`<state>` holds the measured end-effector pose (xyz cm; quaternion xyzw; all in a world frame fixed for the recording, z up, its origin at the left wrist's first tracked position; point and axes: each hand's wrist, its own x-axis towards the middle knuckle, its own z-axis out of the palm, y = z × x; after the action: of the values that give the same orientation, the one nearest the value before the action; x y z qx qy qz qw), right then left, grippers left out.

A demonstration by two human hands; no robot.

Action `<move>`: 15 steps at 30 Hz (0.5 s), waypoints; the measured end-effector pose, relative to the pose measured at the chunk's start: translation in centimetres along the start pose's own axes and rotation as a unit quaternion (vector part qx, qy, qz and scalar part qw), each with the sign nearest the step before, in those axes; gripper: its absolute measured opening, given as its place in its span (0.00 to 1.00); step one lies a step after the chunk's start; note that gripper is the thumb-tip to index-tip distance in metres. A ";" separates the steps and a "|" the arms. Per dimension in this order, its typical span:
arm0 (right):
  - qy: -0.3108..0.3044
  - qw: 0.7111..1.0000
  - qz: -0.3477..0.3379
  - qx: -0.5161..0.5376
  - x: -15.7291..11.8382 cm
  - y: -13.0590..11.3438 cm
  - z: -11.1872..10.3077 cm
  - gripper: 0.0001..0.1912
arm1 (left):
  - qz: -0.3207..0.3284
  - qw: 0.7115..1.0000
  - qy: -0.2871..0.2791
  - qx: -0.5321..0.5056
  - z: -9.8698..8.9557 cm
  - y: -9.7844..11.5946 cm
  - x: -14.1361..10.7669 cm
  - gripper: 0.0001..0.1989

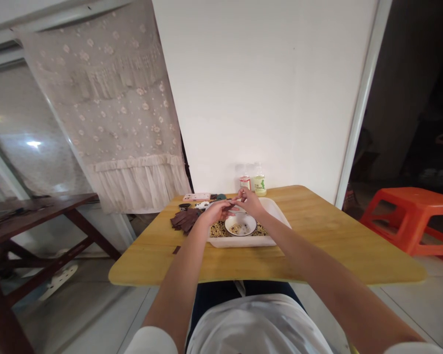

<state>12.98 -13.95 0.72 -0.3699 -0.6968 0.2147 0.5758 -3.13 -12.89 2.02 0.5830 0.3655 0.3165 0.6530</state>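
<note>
My left hand (pixel 218 211) and my right hand (pixel 249 200) meet over the far side of a white tray (pixel 243 242). Their fingertips are pinched close together, and what lies between them is too small to name. Just below the hands, a white bowl (pixel 248 219) with a dark rim stands in the tray and holds some small pale pieces. Around the bowl, many small yellowish and dark bead-like pieces (pixel 218 230) cover the tray floor. Left of the tray, near my left wrist, lies a pile of flat dark brown pieces (pixel 184 220).
One small brown piece (pixel 176 250) lies apart on the wooden table (pixel 317 231). Behind are a pink box (pixel 196 197), a red-labelled container (pixel 244 182) and a green-labelled bottle (pixel 259 183) near the wall. An orange stool (pixel 417 206) stands right, a dark wooden bench (pixel 40 211) left.
</note>
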 end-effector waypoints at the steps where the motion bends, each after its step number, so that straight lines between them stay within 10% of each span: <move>1: -0.001 1.000 -0.001 -0.003 0.0 -0.1 0.0 0.14 | -0.004 1.000 -0.002 0.000 0.0 0.0 0.0 0.12; 15: -0.024 0.999 0.014 0.044 -0.1 -0.2 -0.2 0.14 | 0.003 1.000 -0.006 -0.015 -0.3 -0.2 0.2 0.11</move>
<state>13.08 -14.18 0.84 -0.3486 -0.6951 0.2615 0.5717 -3.25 -12.62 1.83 0.5759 0.3549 0.3210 0.6628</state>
